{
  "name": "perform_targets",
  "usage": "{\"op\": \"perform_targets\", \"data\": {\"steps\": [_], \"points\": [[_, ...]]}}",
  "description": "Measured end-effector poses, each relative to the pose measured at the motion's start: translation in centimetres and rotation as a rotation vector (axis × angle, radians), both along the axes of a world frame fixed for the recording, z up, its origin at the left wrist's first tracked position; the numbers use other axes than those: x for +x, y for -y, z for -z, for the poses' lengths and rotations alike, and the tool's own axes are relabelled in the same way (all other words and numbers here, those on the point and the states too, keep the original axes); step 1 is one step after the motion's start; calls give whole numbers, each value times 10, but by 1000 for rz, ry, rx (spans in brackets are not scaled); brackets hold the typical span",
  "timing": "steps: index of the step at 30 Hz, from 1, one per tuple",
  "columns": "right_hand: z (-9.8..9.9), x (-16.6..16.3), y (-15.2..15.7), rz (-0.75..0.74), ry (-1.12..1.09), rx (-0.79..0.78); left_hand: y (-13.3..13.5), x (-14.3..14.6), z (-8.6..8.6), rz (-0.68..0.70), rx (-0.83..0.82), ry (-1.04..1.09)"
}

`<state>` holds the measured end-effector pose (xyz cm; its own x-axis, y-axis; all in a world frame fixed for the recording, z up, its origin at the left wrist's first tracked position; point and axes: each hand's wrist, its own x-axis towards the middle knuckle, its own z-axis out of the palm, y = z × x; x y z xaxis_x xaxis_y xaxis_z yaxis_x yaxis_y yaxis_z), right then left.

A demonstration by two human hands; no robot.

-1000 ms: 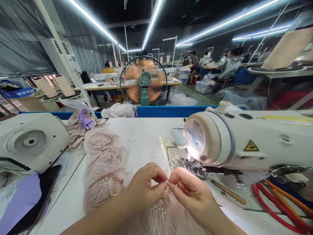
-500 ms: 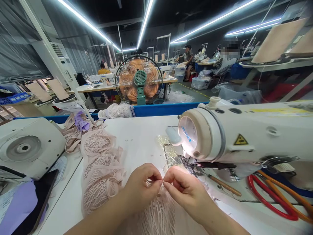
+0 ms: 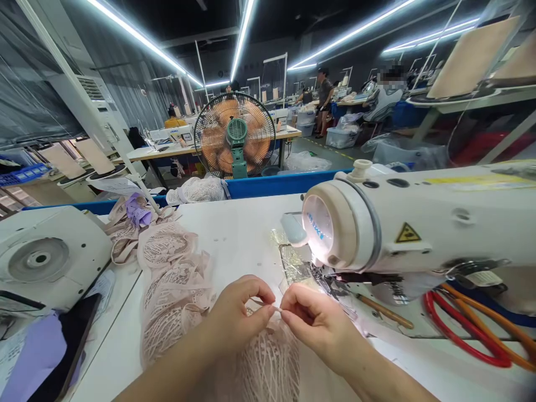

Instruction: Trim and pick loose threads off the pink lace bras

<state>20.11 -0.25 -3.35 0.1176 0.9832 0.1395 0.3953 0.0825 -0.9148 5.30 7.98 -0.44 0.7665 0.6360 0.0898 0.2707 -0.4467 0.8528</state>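
My left hand (image 3: 247, 307) and my right hand (image 3: 316, 321) meet over the front of the white table. Each pinches, between thumb and fingertips, a narrow pale fabric strip (image 3: 277, 309); a short stretch of it shows between them. Below the hands hangs a pale pink lace piece (image 3: 270, 357), and whether the strip belongs to it I cannot tell. Close by on the left lies a row of pale pink lace bras (image 3: 173, 296). Just past my right hand is the lit head of a sewing machine (image 3: 347, 223).
Red-handled scissors (image 3: 460, 335) and a wooden-handled tool (image 3: 385, 311) lie at the right. A second machine (image 3: 46, 257) and a dark flat device (image 3: 75, 346) stand left. Behind the table's blue edge (image 3: 272, 185) is a large fan (image 3: 237, 134); several people are farther back.
My fingertips have parted slightly, so more of the pale strip shows between them. The view has shifted a little. A person in the background now stands more upright.
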Motion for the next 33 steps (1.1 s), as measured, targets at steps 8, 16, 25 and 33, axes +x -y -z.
{"op": "perform_targets", "data": {"steps": [8,16,25,33], "points": [[0,0,0,10,11,-15,-2,1,2,16,55,-23],[0,1,0,-2,31,-1,0,1,3,-15,71,-29],[-1,1,2,0,53,21,2,2,4,-22,69,-6],[-2,1,2,7,117,101,2,2,4,-22,55,-3]]}}
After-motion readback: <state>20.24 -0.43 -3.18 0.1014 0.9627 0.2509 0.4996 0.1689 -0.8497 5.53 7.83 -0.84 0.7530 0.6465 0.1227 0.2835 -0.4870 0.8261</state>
